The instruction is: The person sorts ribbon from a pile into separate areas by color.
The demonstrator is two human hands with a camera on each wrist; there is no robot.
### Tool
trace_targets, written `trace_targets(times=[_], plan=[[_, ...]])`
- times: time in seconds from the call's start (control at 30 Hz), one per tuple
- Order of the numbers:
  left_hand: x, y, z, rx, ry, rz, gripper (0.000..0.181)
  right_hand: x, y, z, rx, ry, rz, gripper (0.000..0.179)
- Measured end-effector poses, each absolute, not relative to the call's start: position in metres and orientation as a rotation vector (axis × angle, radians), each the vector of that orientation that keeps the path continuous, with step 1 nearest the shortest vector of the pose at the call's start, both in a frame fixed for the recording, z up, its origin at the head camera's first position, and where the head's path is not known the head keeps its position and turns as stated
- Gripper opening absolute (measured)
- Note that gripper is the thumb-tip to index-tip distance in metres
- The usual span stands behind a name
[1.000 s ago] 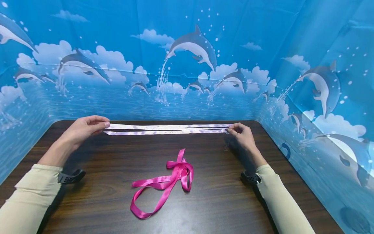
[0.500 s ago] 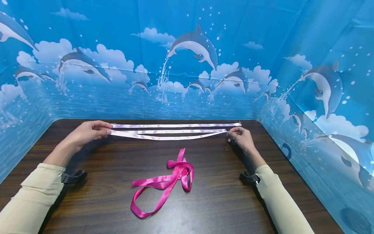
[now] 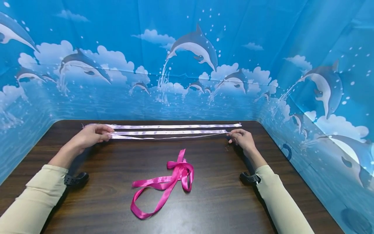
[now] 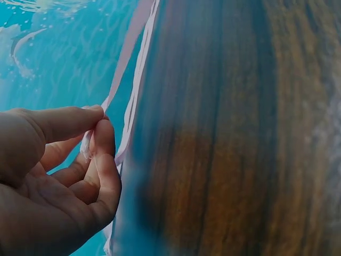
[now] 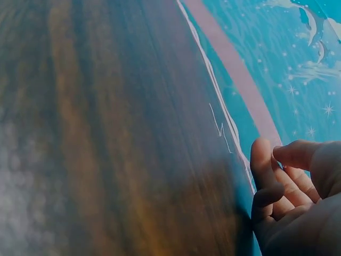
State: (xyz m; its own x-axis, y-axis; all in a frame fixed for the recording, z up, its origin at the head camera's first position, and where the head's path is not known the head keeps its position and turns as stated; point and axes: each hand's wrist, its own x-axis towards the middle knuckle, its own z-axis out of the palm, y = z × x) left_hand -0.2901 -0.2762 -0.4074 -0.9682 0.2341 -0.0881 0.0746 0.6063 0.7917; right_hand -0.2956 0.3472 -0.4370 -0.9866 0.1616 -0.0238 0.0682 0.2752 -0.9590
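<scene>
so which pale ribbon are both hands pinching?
The front pale ribbon, strung from left hand to right hand; middle ribbon and far ribbon lie behind it.

Head view: set above the near side of the surface (image 3: 216,204), facing forward and down, far enough back to take in the left hand (image 3: 92,136), the right hand (image 3: 243,139) and the backdrop (image 3: 117,107) beyond. Left wrist view: set close to the left hand, looking along the pale ribbons (image 3: 175,132), with the backdrop at left and the surface at right. Right wrist view: similarly close to the right hand, the sides reversed. All three views share ribbons, surface and backdrop; each hand appears in the head view and its own wrist view.
</scene>
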Motion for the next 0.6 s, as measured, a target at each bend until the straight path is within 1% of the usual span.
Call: trace_targets(times=[0.23, 0.4, 0.5, 0.6], plan=[[-0.292, -0.275, -0.414, 0.301, 2.659, 1.290, 0.038, -0.296, 0.349, -0.439, -0.241, -2.424, 1.825, 0.024], [-0.293, -0.275, -0.414, 0.329, 2.676, 1.268, 0.036, -0.297, 0.352, -0.434, -0.216, -2.527, 1.789, 0.024], [-0.291, -0.276, -0.411, 0.330, 2.687, 1.235, 0.041, -0.296, 0.354, -0.425, -0.154, -2.646, 1.755, 0.028], [-0.289, -0.280, -0.406, 0.306, 2.731, 1.182, 0.054, -0.293, 0.356, -0.410, -0.097, -2.726, 1.712, 0.032]])
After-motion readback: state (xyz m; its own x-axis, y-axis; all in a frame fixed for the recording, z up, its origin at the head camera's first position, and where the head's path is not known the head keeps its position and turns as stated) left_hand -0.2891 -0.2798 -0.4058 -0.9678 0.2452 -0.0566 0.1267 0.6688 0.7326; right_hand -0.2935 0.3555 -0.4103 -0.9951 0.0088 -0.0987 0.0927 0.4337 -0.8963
